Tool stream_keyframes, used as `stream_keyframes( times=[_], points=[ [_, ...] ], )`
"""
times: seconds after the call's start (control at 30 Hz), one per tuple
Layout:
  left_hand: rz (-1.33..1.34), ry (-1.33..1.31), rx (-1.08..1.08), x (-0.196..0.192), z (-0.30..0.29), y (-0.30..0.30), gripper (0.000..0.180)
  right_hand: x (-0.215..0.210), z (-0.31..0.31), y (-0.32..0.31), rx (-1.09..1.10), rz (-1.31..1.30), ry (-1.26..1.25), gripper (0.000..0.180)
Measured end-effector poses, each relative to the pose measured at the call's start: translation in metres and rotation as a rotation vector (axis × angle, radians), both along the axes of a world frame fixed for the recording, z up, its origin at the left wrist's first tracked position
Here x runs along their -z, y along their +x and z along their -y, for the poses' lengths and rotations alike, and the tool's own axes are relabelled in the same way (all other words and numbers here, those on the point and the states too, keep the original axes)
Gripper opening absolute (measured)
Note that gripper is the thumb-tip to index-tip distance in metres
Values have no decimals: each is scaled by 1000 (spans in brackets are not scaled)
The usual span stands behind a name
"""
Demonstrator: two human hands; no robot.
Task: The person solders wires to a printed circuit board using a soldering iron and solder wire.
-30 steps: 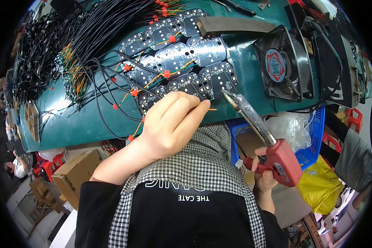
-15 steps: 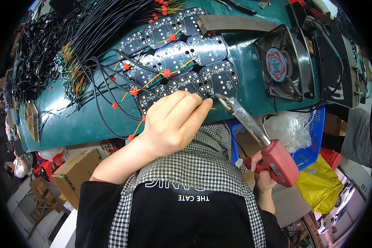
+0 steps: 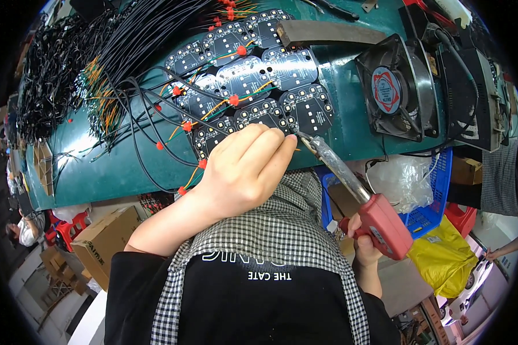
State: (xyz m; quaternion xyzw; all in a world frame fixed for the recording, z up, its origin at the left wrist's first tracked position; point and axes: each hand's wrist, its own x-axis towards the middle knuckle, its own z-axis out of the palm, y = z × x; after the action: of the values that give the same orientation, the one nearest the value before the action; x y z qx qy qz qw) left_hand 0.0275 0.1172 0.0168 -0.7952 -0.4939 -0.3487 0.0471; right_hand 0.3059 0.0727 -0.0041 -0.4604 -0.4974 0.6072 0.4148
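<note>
The soldering iron is the thing in play, and we take the round black boards as our landmark for everything else.

In the head view, we see the iron's red handle held in our right hand, fingers wrapped shut around the grip, well below and right of the boards, off the edge of the green table. Its long metal barrel slants up and left, and the tip sits at the lower edge of the board cluster, just beside the fingertips of our left hand. That left hand lies curled over the lowest board, fingers bent down as if pinching something small; we cannot tell what it holds, since the fingers hide it. Thin orange and green wires with red caps run across the boards, and a thick bundle of black cables fans out above and left of them. A small black fan stands to the right of the boards.

As we judge it, the chief risk is the hot tip so close to our left fingertips: a small slip of either hand could burn skin. A tip that wanders could also scorch wire insulation or bridge neighbouring pads on the board. The iron's long reach from a handle held off the table makes the tip harder to steady.
</note>
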Motion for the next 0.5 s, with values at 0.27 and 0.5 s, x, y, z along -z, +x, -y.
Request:
stream_keyframes(
  times=[0.27, 0.5],
  points=[
    [-9, 2, 7, 1, 1, -1, 23, -15, -6, -11, 31, -25, -19, 70],
    [98, -181, -38, -20, 2, 1, 23, -10, -4, -8, -10, -74, 88, 67]
  ],
)
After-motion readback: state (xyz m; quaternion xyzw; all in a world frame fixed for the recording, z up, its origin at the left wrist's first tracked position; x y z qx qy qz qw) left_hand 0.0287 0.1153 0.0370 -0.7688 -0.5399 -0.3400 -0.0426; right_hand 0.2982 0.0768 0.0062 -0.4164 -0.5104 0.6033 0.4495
